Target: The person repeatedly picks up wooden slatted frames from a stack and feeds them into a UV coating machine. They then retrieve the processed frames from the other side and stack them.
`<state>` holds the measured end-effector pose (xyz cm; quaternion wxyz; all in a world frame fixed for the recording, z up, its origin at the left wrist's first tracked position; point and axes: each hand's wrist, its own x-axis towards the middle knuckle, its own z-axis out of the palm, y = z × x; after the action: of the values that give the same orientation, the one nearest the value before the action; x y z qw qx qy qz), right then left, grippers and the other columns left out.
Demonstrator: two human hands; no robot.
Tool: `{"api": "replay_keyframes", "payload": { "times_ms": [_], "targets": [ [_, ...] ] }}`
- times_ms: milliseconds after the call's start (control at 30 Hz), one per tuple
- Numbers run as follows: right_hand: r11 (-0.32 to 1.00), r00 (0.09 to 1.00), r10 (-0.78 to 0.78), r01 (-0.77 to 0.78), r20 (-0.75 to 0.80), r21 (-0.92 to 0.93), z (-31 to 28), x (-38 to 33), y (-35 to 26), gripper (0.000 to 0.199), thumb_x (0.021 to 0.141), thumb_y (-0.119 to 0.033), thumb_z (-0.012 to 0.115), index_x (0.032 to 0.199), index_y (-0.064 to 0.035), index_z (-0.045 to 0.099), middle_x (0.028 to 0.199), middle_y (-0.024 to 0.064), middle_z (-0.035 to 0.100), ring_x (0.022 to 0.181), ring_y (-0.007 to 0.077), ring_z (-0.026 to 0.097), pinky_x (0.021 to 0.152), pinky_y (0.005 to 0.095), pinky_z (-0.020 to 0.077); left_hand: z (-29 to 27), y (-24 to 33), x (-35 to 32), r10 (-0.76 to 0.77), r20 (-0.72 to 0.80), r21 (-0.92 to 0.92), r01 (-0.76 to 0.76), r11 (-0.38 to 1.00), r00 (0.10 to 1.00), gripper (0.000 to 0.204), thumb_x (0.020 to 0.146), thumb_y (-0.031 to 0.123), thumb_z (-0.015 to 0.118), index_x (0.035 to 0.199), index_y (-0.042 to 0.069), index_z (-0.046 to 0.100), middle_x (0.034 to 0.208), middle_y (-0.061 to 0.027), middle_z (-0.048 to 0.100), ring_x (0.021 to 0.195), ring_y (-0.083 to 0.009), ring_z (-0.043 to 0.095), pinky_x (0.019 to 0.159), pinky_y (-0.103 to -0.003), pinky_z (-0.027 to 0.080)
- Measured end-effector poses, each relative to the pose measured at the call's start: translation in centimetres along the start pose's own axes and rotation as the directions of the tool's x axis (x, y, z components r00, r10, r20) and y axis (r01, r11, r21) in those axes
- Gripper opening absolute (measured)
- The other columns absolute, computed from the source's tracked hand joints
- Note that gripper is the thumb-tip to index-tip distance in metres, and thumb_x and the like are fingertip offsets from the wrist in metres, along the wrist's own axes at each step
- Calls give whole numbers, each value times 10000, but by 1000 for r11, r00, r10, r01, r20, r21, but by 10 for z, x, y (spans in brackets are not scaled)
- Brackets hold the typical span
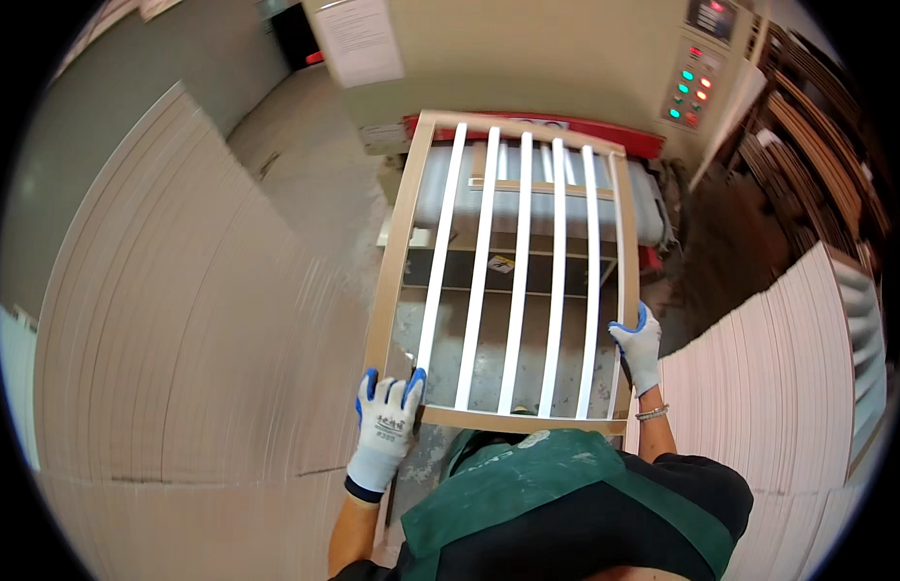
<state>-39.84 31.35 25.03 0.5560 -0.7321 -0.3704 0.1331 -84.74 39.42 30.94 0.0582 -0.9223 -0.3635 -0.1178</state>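
A slatted frame point(384, 300) with tan outer rails and several white slats point(517, 271) slopes away from me, held in front of my body. At its near left corner, my left hand point(385, 421), in a white glove with blue fingertips, is closed on the rail. My right hand point(641, 351), gloved alike, grips the right rail a little farther up, its thumb on the upper side. The far end of the frame overlaps a grey conveyor belt point(648, 203) in view. Whether it rests on the belt I cannot tell.
Beyond the belt rises a beige machine housing point(527, 58) with a red bar point(644, 143) and a lit control panel point(697, 87). Another tan-edged piece point(542, 185) shows on the belt between slats. Tall panel stacks stand left point(159, 310) and right point(760, 397); brown boards point(808, 126) are racked farther right.
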Motion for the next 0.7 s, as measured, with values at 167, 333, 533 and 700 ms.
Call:
{"api": "replay_keyframes", "payload": {
  "times_ms": [167, 333, 533, 700],
  "targets": [
    [964, 996, 83, -89, -38, -249, 2, -1, 17, 617, 700, -127, 810, 1259, 57, 625, 1039, 203, 748, 976, 299, 736, 871, 384, 573, 49, -9, 7, 68, 121, -56, -62, 997, 990, 820, 750, 220, 764, 1508, 91, 477, 1026, -72, 606, 1049, -263, 591, 1190, -587, 243],
    [910, 1000, 12, -19, -18, -415, 5, 12, 47, 531, 694, -190, 803, 1175, -9, 667, 1015, 214, 744, 952, 365, 719, 864, 435, 566, 84, -4, 10, 69, 166, -81, -56, 995, 984, 799, 779, 256, 756, 1507, 93, 473, 1020, -85, 617, 1057, -271, 599, 1175, -578, 248],
    [883, 999, 40, -27, 18, -469, 11, 49, 65, 534, 699, -223, 804, 1177, -29, 667, 1059, 209, 741, 1010, 373, 703, 899, 450, 554, 108, 9, 39, 9, 243, -65, 7, 998, 970, 842, 775, 262, 784, 1524, 72, 449, 1146, -120, 647, 1143, -286, 602, 1185, -558, 242],
    [916, 991, 96, -51, 95, -398, 13, 79, 101, 551, 754, -242, 818, 1226, -12, 648, 1105, 216, 735, 1047, 371, 701, 922, 431, 548, 120, 14, 59, -16, 263, -43, 28, 999, 965, 813, 791, 246, 762, 1522, 68, 452, 1152, -125, 646, 1163, -288, 599, 1176, -547, 242]
  ]
}}
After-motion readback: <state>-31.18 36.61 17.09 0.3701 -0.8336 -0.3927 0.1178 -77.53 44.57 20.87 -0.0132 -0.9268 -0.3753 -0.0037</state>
